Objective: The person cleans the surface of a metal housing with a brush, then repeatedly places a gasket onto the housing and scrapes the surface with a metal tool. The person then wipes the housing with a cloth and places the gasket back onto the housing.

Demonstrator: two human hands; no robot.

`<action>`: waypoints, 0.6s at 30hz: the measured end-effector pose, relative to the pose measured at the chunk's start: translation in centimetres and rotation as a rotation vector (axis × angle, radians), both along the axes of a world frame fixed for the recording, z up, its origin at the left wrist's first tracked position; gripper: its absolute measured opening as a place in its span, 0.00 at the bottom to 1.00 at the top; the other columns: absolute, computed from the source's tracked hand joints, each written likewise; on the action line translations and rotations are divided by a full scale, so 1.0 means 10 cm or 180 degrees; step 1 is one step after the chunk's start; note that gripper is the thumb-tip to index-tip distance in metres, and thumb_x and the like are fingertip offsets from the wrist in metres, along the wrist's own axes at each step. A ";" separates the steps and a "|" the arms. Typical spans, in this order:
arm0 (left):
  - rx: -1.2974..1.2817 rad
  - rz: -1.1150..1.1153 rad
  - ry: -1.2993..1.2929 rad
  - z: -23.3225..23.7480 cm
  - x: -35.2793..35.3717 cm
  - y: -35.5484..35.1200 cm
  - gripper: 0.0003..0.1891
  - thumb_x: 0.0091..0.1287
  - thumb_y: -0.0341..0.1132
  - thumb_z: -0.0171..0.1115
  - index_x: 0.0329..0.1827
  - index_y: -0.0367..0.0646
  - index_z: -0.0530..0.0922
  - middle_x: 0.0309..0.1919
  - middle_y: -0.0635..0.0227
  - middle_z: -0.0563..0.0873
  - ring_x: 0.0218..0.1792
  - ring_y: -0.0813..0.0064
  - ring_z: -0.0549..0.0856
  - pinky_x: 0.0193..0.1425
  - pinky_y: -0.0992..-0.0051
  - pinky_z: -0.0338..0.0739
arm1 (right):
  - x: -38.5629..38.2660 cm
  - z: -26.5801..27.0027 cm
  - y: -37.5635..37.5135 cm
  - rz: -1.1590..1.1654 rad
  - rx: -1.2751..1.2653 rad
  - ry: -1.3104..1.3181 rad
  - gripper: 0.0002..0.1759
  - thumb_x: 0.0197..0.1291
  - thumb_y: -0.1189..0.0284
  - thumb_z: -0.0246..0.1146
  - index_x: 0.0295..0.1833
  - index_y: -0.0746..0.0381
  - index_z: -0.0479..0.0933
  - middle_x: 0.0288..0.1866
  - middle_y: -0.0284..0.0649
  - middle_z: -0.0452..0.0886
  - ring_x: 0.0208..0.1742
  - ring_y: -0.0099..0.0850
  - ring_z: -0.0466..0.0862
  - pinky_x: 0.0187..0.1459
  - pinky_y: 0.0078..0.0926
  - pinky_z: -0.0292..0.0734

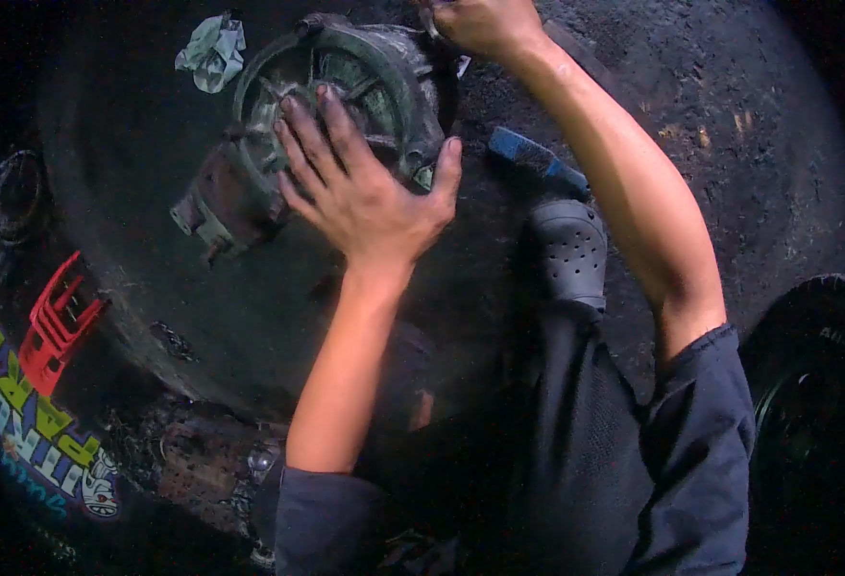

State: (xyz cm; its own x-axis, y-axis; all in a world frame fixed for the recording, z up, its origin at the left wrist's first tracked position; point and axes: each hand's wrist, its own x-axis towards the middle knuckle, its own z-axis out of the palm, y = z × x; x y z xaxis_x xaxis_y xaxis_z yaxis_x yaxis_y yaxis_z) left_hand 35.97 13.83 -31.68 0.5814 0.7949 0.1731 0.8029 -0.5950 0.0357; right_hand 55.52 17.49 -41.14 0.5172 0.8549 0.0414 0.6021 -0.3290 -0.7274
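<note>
A round, ribbed metal housing point(398, 82), dark and greasy, lies on the dark ground in the upper middle. My left hand point(365, 187) rests flat across its ribbed face, fingers spread and thumb pointing out to the right. A bracket-like metal part point(226, 192) juts from the housing toward the lower left. At the top edge, beside the housing's upper right rim, my right hand point(485, 27) is closed. The picture's edge cuts it off, and I cannot make out what its fingers hold.
A crumpled pale wrapper point(213, 53) lies left of the housing. To the right are a blue block-like object point(538, 158) and my grey clog point(571, 250). Red plastic point(58, 322) and a lettered sign point(43, 437) stand at lower left. A tyre-like shape point(807, 384) is at right.
</note>
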 end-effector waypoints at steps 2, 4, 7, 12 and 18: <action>-0.0012 0.0020 0.0020 -0.01 -0.01 -0.01 0.53 0.49 0.65 0.65 0.71 0.36 0.57 0.69 0.44 0.59 0.70 0.46 0.58 0.68 0.48 0.53 | -0.01 -0.08 0.00 0.0098 0.0181 0.0031 0.13 0.50 0.65 0.60 0.27 0.66 0.77 0.28 0.55 0.79 0.33 0.52 0.82 0.36 0.43 0.76; 0.0020 0.0023 -0.0052 -0.07 -0.02 0.00 0.53 0.49 0.66 0.62 0.72 0.38 0.57 0.70 0.44 0.58 0.70 0.47 0.58 0.67 0.46 0.53 | 0.00 -0.10 -0.04 -0.0140 0.0204 0.0559 0.12 0.50 0.68 0.60 0.25 0.68 0.75 0.25 0.57 0.76 0.30 0.51 0.81 0.33 0.42 0.74; 0.0066 0.0009 -0.0139 -0.09 -0.01 0.00 0.53 0.49 0.67 0.60 0.72 0.40 0.56 0.70 0.44 0.58 0.70 0.47 0.59 0.65 0.45 0.53 | -0.07 -0.01 -0.11 -0.0490 -0.0042 0.1126 0.13 0.51 0.69 0.61 0.24 0.68 0.73 0.23 0.56 0.75 0.27 0.51 0.80 0.30 0.41 0.73; 0.0090 -0.0004 -0.0132 -0.09 -0.02 0.01 0.53 0.49 0.68 0.59 0.72 0.40 0.57 0.70 0.45 0.58 0.70 0.47 0.59 0.65 0.45 0.54 | -0.20 -0.27 -0.01 -0.0765 0.0215 0.0205 0.15 0.53 0.66 0.62 0.26 0.68 0.75 0.27 0.57 0.77 0.33 0.52 0.81 0.36 0.44 0.74; 0.0244 -0.0040 -0.0129 -0.11 -0.05 0.02 0.52 0.49 0.68 0.58 0.72 0.41 0.58 0.70 0.46 0.60 0.69 0.47 0.61 0.65 0.48 0.56 | -0.03 -0.07 0.20 -0.1109 0.0852 0.0737 0.16 0.54 0.65 0.63 0.31 0.69 0.78 0.27 0.57 0.78 0.30 0.48 0.81 0.34 0.39 0.73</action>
